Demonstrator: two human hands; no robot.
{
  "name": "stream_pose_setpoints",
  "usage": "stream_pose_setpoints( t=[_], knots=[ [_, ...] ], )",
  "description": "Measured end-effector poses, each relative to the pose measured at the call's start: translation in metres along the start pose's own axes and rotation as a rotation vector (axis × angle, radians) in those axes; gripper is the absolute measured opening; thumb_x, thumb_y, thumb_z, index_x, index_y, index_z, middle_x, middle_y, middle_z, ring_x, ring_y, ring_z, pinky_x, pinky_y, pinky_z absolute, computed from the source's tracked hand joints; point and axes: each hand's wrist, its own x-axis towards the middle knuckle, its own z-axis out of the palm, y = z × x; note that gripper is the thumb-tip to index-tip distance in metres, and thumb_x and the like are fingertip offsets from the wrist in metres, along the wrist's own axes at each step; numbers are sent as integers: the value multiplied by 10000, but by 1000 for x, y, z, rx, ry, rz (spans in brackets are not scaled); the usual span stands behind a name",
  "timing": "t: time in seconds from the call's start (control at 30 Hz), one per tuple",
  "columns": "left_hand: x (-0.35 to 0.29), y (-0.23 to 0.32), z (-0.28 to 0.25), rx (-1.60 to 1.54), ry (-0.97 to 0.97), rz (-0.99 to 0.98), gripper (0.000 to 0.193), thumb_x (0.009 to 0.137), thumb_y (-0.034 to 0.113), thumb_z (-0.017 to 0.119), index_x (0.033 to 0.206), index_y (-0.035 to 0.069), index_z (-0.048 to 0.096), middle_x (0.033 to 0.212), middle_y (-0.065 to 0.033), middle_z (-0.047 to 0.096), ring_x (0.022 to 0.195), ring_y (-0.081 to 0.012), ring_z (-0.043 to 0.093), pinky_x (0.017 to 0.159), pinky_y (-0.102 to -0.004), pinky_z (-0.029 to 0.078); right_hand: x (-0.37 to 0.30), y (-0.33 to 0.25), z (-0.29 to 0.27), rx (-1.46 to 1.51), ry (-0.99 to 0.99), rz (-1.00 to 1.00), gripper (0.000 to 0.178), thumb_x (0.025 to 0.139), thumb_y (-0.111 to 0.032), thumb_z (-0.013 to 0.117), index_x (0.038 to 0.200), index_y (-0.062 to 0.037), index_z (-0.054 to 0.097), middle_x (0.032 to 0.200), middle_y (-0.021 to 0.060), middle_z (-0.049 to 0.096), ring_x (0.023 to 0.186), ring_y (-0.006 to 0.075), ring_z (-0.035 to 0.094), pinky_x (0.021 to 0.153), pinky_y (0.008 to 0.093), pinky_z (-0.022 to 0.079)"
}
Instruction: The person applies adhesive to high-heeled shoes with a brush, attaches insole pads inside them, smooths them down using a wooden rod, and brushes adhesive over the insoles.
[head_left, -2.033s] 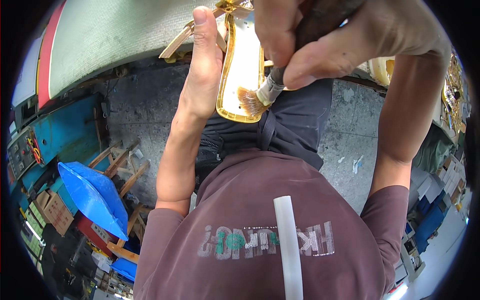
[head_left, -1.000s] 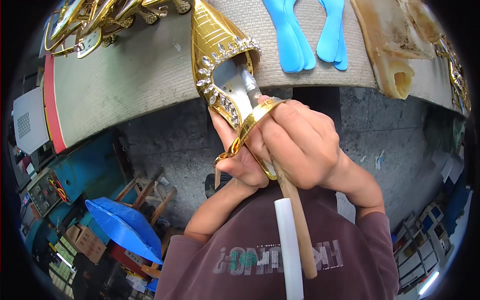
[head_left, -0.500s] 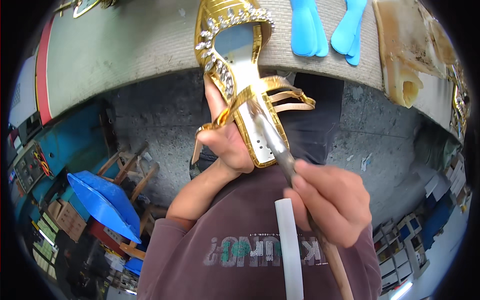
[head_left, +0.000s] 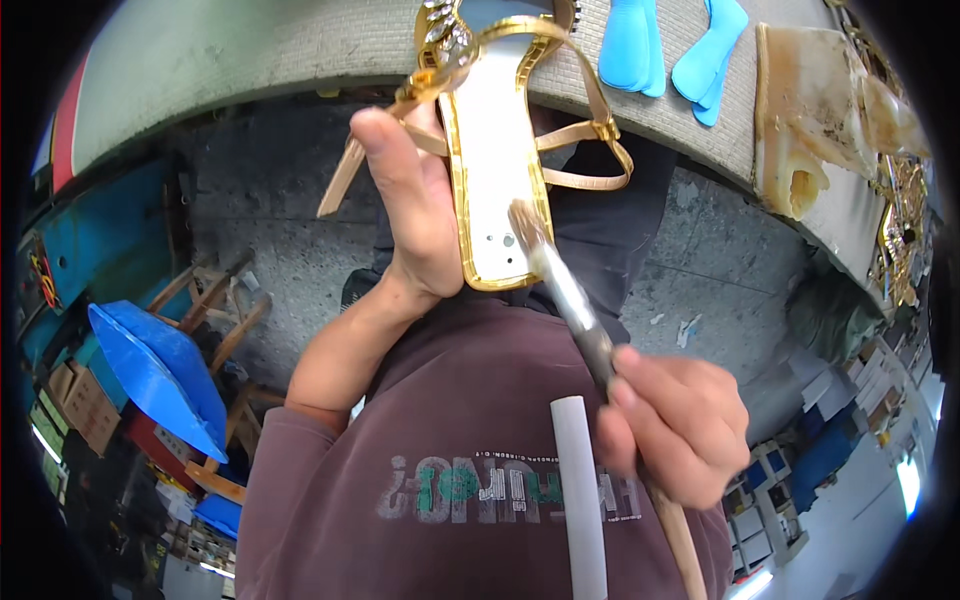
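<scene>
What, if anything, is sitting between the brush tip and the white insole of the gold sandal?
Nothing visible. The brush in the right hand has its bristles against the sandal insole's heel end, and the left hand grips the sandal's side.

Left hand (head_left: pixel 415 215) holds sandal (head_left: pixel 495 180); right hand (head_left: pixel 675 425) brush (head_left: pixel 570 300).

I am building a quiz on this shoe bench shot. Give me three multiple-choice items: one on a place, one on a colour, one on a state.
1. Where are the brush bristles?
A. on the sandal's pale insole
B. on the blue insoles
C. on the workbench

2. What colour is the sandal's edging?
A. silver
B. gold
C. black

3. How does the left hand stand?
A. open and empty
B. gripping the sandal
C. holding the brush

Answers: 1 A, the bristle tip meets the insole near its lower end. 2 B, rim and straps shine gold. 3 B, its fingers wrap behind the sandal; the right hand holds the brush.
</scene>
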Motion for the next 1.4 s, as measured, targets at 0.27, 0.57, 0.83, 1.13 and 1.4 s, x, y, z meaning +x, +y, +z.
stream_pose_setpoints(
  t=[0.27, 0.57, 0.83, 1.13, 1.4],
  knots=[
    [10, 4, 15, -54, -9, 82, 891, 894, 818, 104, 1012, 39, 521, 796, -29, 571, 684, -92, 543, 604, -246, 460, 51, 31, 17, -81, 17, 48, 42, 808, 52, 661, 788, 88, 653, 737, 236, 685, 619, 282, 689, 549, 320, 560],
    [9, 8, -1, 60, -36, 145, 850, 922, 785, 108, 1026, 47, 516, 746, -2, 545, 654, -77, 537, 581, -231, 452, 7, 1, -22, 49, -48, 31, 143, 747, -80, 738, 717, 40, 665, 715, 197, 688, 417, 160, 569, 347, 243, 437],
    [-13, 10, -15, -189, 41, 77, 1075, 883, 838, 207, 1514, -31, 253, 1296, -59, 533, 1104, -120, 540, 930, -255, 452, 91, 45, -111, -484, 301, 593, 258, 898, -25, 517, 1104, 48, 654, 1176, 235, 657, 928, 255, 701, 773, 332, 567],
    [-44, 9, -15, -202, 78, 60, 1078, 872, 846, 239, 1524, -11, 241, 1270, -57, 541, 1059, -103, 561, 881, -235, 481, 142, 168, 44, -659, -305, 730, 164, 815, -46, 620, 916, 39, 716, 949, 280, 690, 924, 423, 682, 815, 469, 555],
    [-30, 14, 5, -203, -60, 26, 1009, 902, 819, 200, 1434, -22, 369, 1060, -26, 557, 875, -73, 531, 726, -208, 453, 137, 154, 50, -735, -221, 691, 175, 803, -1, 580, 896, 24, 727, 940, 271, 694, 918, 423, 685, 803, 478, 555]
  ],
)
